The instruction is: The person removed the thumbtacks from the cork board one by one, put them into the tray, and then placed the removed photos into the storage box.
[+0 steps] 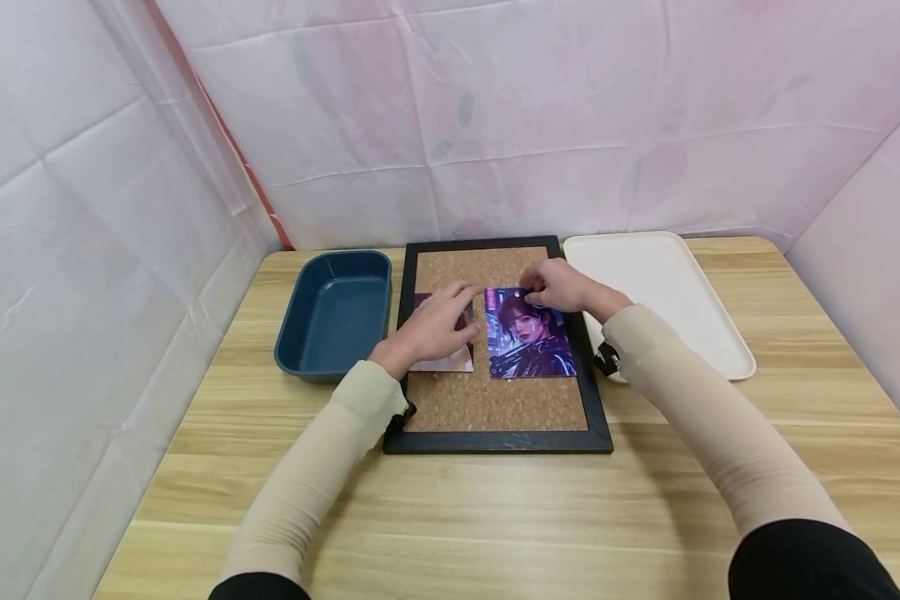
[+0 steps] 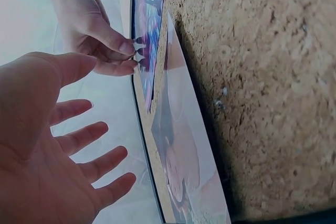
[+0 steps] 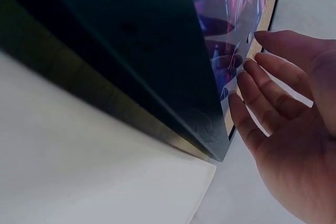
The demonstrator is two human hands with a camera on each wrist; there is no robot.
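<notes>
A black-framed cork board [image 1: 495,404] lies flat on the wooden table. Two photos rest on it: a pale one [image 1: 450,360] on the left and a purple portrait [image 1: 532,342] on the right. My left hand [image 1: 450,308] hovers over the pale photo [image 2: 184,145] with its fingers [image 2: 100,156] spread and straight, holding nothing. My right hand [image 1: 543,287] is at the portrait's top edge; its thumb and forefinger [image 2: 118,45] pinch a small clear pin [image 2: 137,52]. In the right wrist view my other fingers [image 3: 262,93] stretch beside the portrait [image 3: 226,9].
A dark blue bin [image 1: 337,312] stands left of the board, and a white tray [image 1: 660,283] lies to its right. Pink sheeting walls the table on three sides. Bare wood runs along the table's near edge.
</notes>
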